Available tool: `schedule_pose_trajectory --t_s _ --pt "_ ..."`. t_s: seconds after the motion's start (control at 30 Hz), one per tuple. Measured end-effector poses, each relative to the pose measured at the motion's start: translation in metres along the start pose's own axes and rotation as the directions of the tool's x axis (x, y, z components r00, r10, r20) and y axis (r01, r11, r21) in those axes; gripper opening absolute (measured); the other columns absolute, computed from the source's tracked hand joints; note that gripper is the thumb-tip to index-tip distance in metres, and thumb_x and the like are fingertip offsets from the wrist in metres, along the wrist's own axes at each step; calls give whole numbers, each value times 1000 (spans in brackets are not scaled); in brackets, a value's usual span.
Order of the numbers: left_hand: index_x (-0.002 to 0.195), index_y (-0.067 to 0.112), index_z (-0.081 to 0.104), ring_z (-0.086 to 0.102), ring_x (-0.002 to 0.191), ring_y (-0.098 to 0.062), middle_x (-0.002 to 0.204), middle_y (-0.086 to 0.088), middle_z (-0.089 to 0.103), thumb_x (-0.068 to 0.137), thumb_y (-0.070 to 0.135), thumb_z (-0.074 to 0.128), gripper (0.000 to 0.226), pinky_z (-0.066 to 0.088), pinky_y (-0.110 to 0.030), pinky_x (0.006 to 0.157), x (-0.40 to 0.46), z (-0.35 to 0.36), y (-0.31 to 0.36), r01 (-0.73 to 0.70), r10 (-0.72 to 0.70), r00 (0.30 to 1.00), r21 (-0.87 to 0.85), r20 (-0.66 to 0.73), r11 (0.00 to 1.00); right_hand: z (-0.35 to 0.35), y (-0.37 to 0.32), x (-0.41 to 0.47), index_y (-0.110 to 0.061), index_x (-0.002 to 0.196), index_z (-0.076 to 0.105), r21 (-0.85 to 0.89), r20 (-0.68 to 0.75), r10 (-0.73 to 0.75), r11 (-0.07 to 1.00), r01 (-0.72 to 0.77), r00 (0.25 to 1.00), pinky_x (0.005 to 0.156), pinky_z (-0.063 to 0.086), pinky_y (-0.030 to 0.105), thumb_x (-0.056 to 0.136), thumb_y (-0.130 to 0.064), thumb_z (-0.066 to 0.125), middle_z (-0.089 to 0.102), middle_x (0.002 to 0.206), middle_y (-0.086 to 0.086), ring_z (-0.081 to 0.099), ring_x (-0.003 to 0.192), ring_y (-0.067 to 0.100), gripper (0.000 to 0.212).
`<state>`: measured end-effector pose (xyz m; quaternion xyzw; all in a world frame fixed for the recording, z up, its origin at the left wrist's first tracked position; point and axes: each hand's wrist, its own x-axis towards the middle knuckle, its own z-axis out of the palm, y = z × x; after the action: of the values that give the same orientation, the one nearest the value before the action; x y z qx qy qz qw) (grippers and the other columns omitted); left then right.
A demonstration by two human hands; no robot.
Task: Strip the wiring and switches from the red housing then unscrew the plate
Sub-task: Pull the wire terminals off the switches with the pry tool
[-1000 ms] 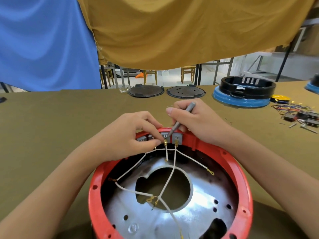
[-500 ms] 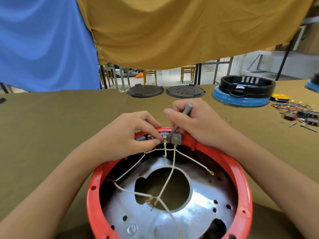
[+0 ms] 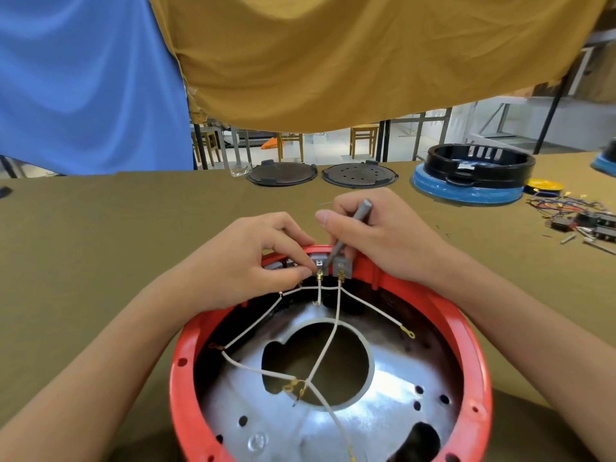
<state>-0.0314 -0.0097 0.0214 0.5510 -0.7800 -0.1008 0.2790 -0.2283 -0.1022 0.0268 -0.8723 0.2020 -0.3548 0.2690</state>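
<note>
**Both hands at the switch block, far rim of red housing**

Red housing [image 3: 480,378] sits at lower centre of the frame on the olive-covered table [image 3: 100,245], open side up. Shiny metal plate [image 3: 376,425] lines its inside, with a large round hole in the middle.

Left hand [image 3: 246,265] reaches over the far rim; thumb and forefinger pinch at a brass terminal [image 3: 319,275] on a grey switch [image 3: 318,261]. A second grey switch [image 3: 340,266] stands just beside it, to the right.

Right hand [image 3: 383,235] grips a thin grey tool [image 3: 350,231], fingers curled round the shaft, tip angled down between the two switches. Whether it touches metal, cannot tell.

White wires [image 3: 333,325] run from the switches down across the plate; one loose end with a ring lug [image 3: 409,334] lies toward the right inner wall.

Upper centre: two dark round lids [image 3: 281,173] at the table's far edge. Upper right: black ring on a blue base [image 3: 466,191]. Right edge: pile of coloured wires and small black parts [image 3: 576,215]. Blue and mustard cloths hang behind.
</note>
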Motion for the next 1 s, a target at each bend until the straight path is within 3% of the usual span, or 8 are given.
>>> schedule_pose_trajectory --t_s 0.2,0.4,0.5,0.7,0.8,1.0 --pt "91 39 80 61 104 1 108 24 62 86 30 75 11 48 -26 93 0 0 -2 -1 1 1000 4 -2 1000 0 2 1 5 65 44 46 -25 12 999 -11 1000 54 45 26 99 -24 59 57 63 21 65 53 16 47" --pt "91 37 80 61 105 0 107 24 62 85 28 76 12 48 -28 94 1 0 -1 8 -8 1000 -16 -4 1000 -2 3 2 10 68 49 82 -21 18 997 -16 1000 56 44 27 99 -23 59 57 57 18 57 49 12 47" --pt "91 36 81 61 105 0 107 24 61 86 28 76 11 49 -29 95 0 0 -1 9 -9 1000 -22 1 1000 -1 3 1 9 68 51 97 -29 26 995 -23 999 56 44 27 99 -25 59 57 56 18 56 51 21 47" --pt "89 35 81 62 105 -2 105 22 62 85 23 77 13 51 -35 96 0 1 1 35 -35 999 -73 -10 997 -1 5 1 -2 63 51 129 -7 53 990 -52 999 54 43 15 99 -23 58 56 49 4 55 48 13 43" --pt "90 35 80 62 104 -2 106 23 61 86 25 76 12 51 -36 95 0 1 2 33 -33 999 -50 -4 998 0 5 3 6 65 51 137 -1 73 988 -73 997 55 41 16 100 -21 57 53 51 11 49 50 11 45" --pt "89 37 80 61 106 -1 108 25 61 86 25 75 13 50 -39 98 -1 0 2 50 -50 999 -51 8 997 0 5 6 7 71 59 157 40 135 978 -139 990 56 40 14 100 -24 56 54 50 -1 49 50 6 42"
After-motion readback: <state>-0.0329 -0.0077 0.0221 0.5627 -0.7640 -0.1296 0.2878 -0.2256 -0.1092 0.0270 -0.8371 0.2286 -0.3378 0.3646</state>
